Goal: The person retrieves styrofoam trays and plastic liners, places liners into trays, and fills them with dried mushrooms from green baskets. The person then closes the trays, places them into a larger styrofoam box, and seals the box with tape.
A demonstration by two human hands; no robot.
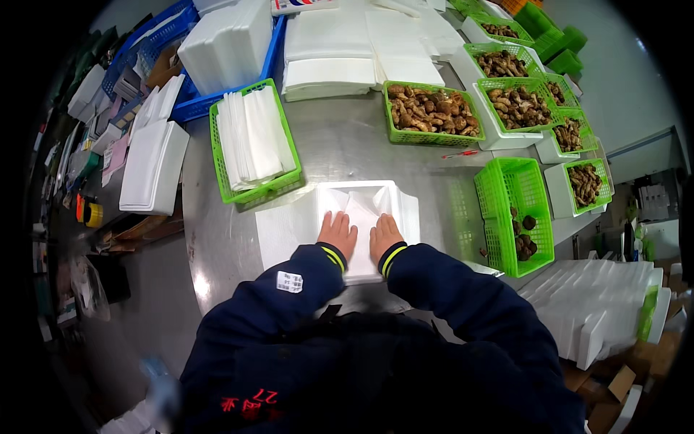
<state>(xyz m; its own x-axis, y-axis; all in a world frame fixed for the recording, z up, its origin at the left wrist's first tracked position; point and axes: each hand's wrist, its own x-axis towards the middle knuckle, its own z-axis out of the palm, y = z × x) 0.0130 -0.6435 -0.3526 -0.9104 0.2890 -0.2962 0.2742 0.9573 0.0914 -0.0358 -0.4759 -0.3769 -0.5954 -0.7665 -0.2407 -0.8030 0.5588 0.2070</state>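
Note:
A shallow white foam box [358, 185] rests on the metal table right before me. White sheet lining [360, 238] covers its inside, with raised folds near the far end. My left hand [338, 234] presses flat on the lining at the left side, fingers apart. Opposite it, my right hand [386, 236] lies palm down along the right side, its fingers straight. Neither hand grips anything. White sheets [282, 228] lie flat to the left of the box, and more show beyond its right side [410, 217].
A green basket [260, 192] holds folded white sheets [255, 138] at left. Mushrooms fill another green basket [434, 139] at back right, near a red pen [460, 154]. Stacked green baskets [490, 217] with several dark mushrooms [524, 247] stand at right. Foam lids [227, 46] fill a blue crate.

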